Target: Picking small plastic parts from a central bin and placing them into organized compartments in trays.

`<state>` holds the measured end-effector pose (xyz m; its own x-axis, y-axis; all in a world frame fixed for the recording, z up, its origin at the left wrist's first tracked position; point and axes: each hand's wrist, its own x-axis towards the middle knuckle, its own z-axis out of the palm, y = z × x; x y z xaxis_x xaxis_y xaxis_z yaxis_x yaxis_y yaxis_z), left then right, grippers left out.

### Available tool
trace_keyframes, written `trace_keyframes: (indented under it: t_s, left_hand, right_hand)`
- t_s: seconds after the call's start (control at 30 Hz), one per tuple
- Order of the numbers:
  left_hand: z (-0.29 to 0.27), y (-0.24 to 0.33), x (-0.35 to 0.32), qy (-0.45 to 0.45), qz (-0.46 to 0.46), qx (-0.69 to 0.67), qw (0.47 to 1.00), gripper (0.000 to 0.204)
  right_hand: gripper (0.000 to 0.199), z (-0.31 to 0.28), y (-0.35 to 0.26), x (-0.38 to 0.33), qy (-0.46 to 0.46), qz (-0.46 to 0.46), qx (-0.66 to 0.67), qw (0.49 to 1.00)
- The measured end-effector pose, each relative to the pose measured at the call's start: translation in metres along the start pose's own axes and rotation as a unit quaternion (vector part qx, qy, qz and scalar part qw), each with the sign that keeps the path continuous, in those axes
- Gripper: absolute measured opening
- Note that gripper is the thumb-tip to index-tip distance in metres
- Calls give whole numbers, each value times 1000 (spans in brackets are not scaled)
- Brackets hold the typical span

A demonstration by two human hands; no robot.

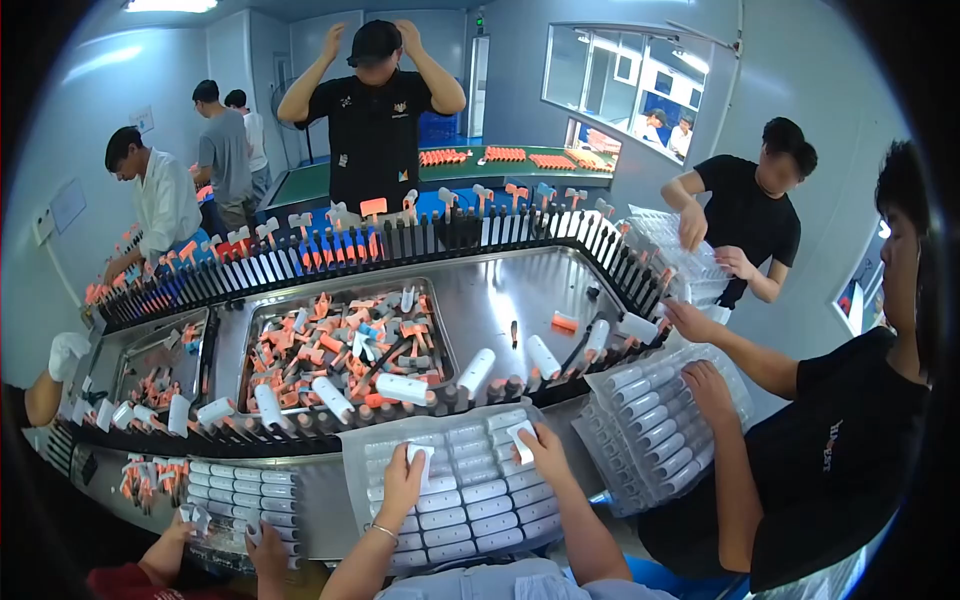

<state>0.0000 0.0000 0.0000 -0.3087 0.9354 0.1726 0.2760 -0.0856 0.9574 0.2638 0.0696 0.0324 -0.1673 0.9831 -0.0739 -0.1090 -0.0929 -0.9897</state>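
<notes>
The left hand and the right hand each pinch one small white cap over the clear blister tray of white cylinders (probably light, stiff, smooth plastic); gripping at the sides seems safest.

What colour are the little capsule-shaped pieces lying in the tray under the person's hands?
White, the pieces lie in rows in a clear plastic tray; the head view shows it.

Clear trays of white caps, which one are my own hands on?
The middle tray, right in front: your left hand and right hand each hold a white cap over it.
</notes>
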Motion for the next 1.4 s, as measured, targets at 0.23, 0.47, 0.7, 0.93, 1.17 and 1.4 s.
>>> trace_keyframes:
  t_s: [0.23,0.47,0.7,0.93,1.17,1.4]
  left_hand:
    - [-3,18,-5,17,21,33,999,36]
    - [15,29,-1,-7,-24,-16,1000,31]
    - [-7,-58,13,25,-52,-97,994,28]
    - [7,76,-23,-74,-68,125,987,54]
    - [11,7,-9,-35,-22,14,999,34]
    - [13,21,-19,-42,-42,-70,996,24]
  right_hand:
    - [27,6,-15,-8,-9,-10,-14,1000]
    - [22,-8,-12,-1,21,-52,-71,996]
    - [47,8,12,18,21,-72,-85,994]
    - [45,-14,3,-9,53,-49,-146,987]
    - [35,-11,22,-2,33,-46,-85,995]
    - [34,-11,-1,-20,58,-29,-78,995]
